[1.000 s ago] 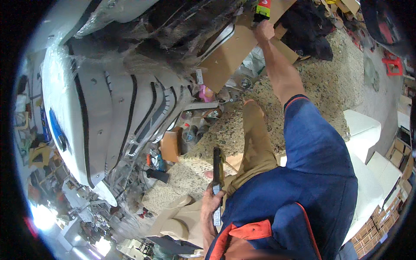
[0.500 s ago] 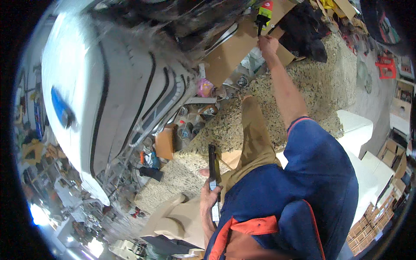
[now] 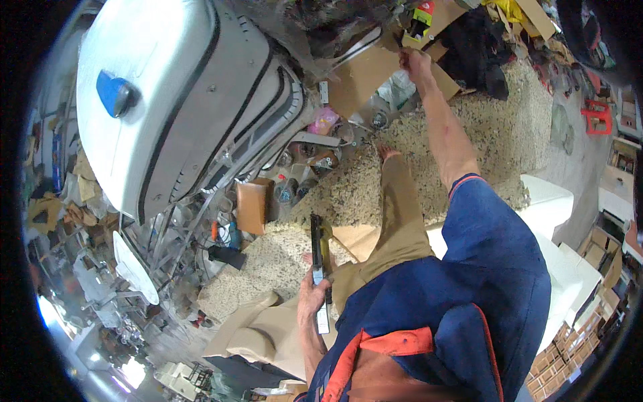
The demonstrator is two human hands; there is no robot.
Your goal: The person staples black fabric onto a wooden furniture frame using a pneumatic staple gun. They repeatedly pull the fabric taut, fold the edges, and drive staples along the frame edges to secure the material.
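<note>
Tool (image 3: 316, 240), long, black with yellow along one side, is in the left hand (image 3: 311, 296), low and left of centre, pointing away from the body; left fingers clamped round its pale-labelled rear part; front end free, over the speckled pad. Dark blue shirt (image 3: 462, 295) with orange collar (image 3: 396, 343) nearest the camera; brown trousers (image 3: 402, 221) just beyond, one bare foot (image 3: 388, 153) on the speckled pad (image 3: 355, 194); beige cushion (image 3: 254, 342) beside the left forearm; white cushion (image 3: 546, 197) beside the right sleeve.

Right arm stretched far forward; right hand (image 3: 419, 65) near the cardboard (image 3: 355, 80), fingers curled; cannot tell whether they pinch anything; red and yellow-green package (image 3: 420, 23) just beyond it; clear bag (image 3: 398, 88) on the near side; black cloth (image 3: 472, 57) to its right.

Left of the pad: brown block (image 3: 252, 206), pink bag (image 3: 325, 122); farther left, large white shell (image 3: 154, 47) with dark trim strips and a blue piece (image 3: 114, 94) on its face; red stool (image 3: 596, 117) on the floor, far right; brown cartons (image 3: 559, 367) at lower right.
</note>
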